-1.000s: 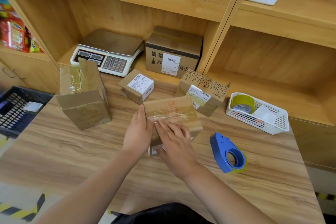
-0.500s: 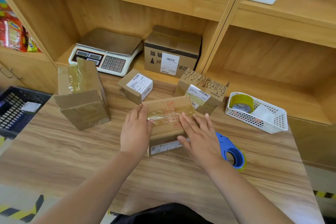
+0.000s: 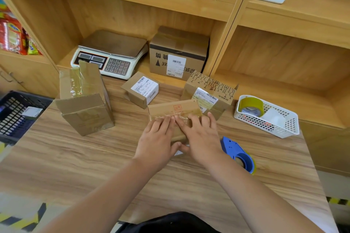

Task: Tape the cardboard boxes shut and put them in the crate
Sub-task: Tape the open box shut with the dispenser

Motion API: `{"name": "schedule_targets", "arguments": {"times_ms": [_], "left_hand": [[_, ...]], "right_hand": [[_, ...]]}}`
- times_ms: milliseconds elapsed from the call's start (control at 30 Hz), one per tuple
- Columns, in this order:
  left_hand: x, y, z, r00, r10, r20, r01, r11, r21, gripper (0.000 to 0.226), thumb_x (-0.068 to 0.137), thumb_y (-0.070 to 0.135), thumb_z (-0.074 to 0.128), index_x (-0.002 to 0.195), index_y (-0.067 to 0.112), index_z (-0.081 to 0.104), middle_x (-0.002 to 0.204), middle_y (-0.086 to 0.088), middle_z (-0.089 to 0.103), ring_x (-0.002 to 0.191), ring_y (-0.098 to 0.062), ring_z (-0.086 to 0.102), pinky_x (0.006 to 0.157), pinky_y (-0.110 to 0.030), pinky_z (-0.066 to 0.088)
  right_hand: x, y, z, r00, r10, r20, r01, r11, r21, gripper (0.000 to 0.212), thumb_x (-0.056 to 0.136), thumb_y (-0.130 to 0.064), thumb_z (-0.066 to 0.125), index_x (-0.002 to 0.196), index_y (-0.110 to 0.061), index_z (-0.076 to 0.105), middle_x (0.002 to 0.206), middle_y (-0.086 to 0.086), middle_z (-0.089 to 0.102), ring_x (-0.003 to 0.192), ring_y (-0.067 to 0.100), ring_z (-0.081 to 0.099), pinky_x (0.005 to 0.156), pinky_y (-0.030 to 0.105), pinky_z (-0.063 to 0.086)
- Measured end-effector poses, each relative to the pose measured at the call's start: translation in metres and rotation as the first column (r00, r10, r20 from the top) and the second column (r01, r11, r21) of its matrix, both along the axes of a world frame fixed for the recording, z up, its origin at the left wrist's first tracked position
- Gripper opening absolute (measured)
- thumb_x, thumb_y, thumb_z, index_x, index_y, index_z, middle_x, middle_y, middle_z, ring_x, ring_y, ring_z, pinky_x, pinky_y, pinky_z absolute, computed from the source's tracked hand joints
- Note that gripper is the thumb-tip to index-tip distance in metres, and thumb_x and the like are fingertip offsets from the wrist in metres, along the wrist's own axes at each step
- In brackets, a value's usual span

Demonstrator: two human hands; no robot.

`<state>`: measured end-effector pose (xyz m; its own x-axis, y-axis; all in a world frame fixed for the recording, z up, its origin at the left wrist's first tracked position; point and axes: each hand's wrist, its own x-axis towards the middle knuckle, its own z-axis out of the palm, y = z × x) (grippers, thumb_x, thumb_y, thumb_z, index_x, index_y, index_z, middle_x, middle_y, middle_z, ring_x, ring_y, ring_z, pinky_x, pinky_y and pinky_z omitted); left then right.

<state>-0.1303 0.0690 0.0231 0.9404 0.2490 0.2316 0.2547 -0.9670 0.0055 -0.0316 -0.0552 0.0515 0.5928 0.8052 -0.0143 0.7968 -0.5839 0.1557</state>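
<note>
From the head view, my left hand and right hand lie side by side, flat on top of the small cardboard box. The fingers are straight and press on the clear tape strip across its lid; neither hand grips anything. The box sits on the wooden table, under my palms. Just right of my right wrist lies the blue tape dispenser. Farther right is a white basket. Beyond my fingertips sit a labelled box and a patterned box. Left of my left hand stands a tall box, and well beyond it the dark crate.
</note>
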Motion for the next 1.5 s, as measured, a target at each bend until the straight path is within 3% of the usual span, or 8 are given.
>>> {"name": "schedule_targets", "arguments": {"times_ms": [167, 400, 633, 833, 933, 1033, 1267, 1500], "left_hand": [[0.001, 0.006, -0.001, 0.998, -0.033, 0.044, 0.032, 0.999, 0.035, 0.073, 0.082, 0.055, 0.031, 0.130, 0.005, 0.056, 0.122, -0.008, 0.060, 0.104, -0.023, 0.055, 0.095, -0.036, 0.045], [0.010, 0.008, 0.002, 0.999, 0.017, 0.039, -0.021, 0.996, 0.082, 0.084, 0.072, 0.071, 0.048, 0.132, 0.012, 0.054, 0.103, -0.002, 0.058, 0.087, -0.022, 0.052, 0.079, -0.035, 0.047], [0.017, 0.009, 0.003, 0.999, 0.019, 0.026, -0.022, 0.992, 0.126, 0.090, 0.066, 0.076, 0.051, 0.130, 0.013, 0.057, 0.094, -0.002, 0.057, 0.081, -0.022, 0.050, 0.075, -0.035, 0.044], [0.010, 0.009, -0.002, 0.999, 0.021, 0.043, -0.023, 0.999, 0.038, 0.084, 0.069, 0.070, 0.049, 0.127, 0.011, 0.059, 0.117, -0.007, 0.062, 0.109, -0.023, 0.057, 0.095, -0.038, 0.046], [0.004, 0.015, -0.001, 1.000, 0.006, -0.014, -0.006, 1.000, 0.001, 0.082, 0.079, 0.071, 0.034, 0.131, 0.011, 0.055, 0.129, -0.008, 0.058, 0.118, -0.023, 0.056, 0.103, -0.037, 0.041], [-0.001, 0.016, 0.001, 0.998, 0.003, -0.061, -0.007, 0.998, -0.057, 0.082, 0.081, 0.065, 0.028, 0.132, 0.007, 0.054, 0.136, -0.011, 0.054, 0.124, -0.023, 0.053, 0.109, -0.034, 0.025], [-0.007, 0.015, 0.002, 0.989, 0.041, -0.141, -0.058, 0.992, -0.117, 0.084, 0.083, 0.064, 0.030, 0.131, -0.002, 0.052, 0.138, -0.018, 0.050, 0.129, -0.027, 0.048, 0.114, -0.035, 0.013], [-0.001, 0.015, 0.003, 0.966, 0.051, -0.252, -0.062, 0.998, -0.034, 0.089, 0.081, 0.062, 0.025, 0.123, -0.010, 0.055, 0.128, -0.026, 0.055, 0.120, -0.033, 0.056, 0.114, -0.037, 0.016]], "right_hand": [[0.000, -0.001, -0.012, 0.996, -0.017, 0.092, 0.009, 0.996, 0.085, 0.085, 0.067, -0.068, 0.062, 0.141, -0.032, 0.042, 0.118, 0.004, 0.054, 0.101, 0.028, 0.044, 0.110, 0.051, 0.014], [0.003, 0.002, -0.012, 0.997, -0.051, 0.062, 0.043, 0.992, 0.120, 0.091, 0.060, -0.067, 0.063, 0.138, -0.024, 0.047, 0.116, 0.004, 0.054, 0.101, 0.030, 0.050, 0.110, 0.052, 0.018], [0.009, 0.008, 0.006, 0.999, -0.023, -0.024, 0.023, 1.000, -0.010, 0.095, 0.074, -0.071, 0.055, 0.150, -0.038, 0.008, 0.121, 0.004, 0.038, 0.113, 0.029, 0.036, 0.115, 0.050, 0.006], [0.011, 0.003, -0.007, 0.998, -0.042, 0.055, 0.040, 0.999, 0.023, 0.099, 0.063, -0.082, 0.044, 0.147, -0.032, 0.029, 0.121, 0.010, 0.048, 0.119, 0.033, 0.039, 0.112, 0.053, 0.016], [0.015, -0.002, -0.014, 0.995, -0.094, 0.044, 0.092, 0.994, 0.053, 0.104, 0.059, -0.088, 0.037, 0.144, -0.028, 0.037, 0.130, 0.015, 0.050, 0.131, 0.037, 0.034, 0.112, 0.053, 0.017], [0.021, -0.010, -0.010, 0.990, -0.139, 0.009, 0.139, 0.989, 0.042, 0.109, 0.059, -0.087, 0.034, 0.149, -0.026, 0.028, 0.144, 0.014, 0.041, 0.142, 0.034, 0.021, 0.115, 0.052, 0.013], [0.024, -0.016, -0.003, 0.990, -0.134, -0.047, 0.134, 0.991, -0.011, 0.118, 0.062, -0.086, 0.023, 0.152, -0.011, 0.003, 0.156, 0.008, 0.024, 0.147, 0.024, -0.005, 0.117, 0.047, -0.003], [0.023, -0.012, 0.002, 0.993, -0.117, 0.000, 0.117, 0.986, -0.119, 0.115, 0.073, -0.082, 0.027, 0.150, 0.000, 0.001, 0.158, 0.012, 0.016, 0.145, 0.023, -0.018, 0.115, 0.044, -0.014]]}}
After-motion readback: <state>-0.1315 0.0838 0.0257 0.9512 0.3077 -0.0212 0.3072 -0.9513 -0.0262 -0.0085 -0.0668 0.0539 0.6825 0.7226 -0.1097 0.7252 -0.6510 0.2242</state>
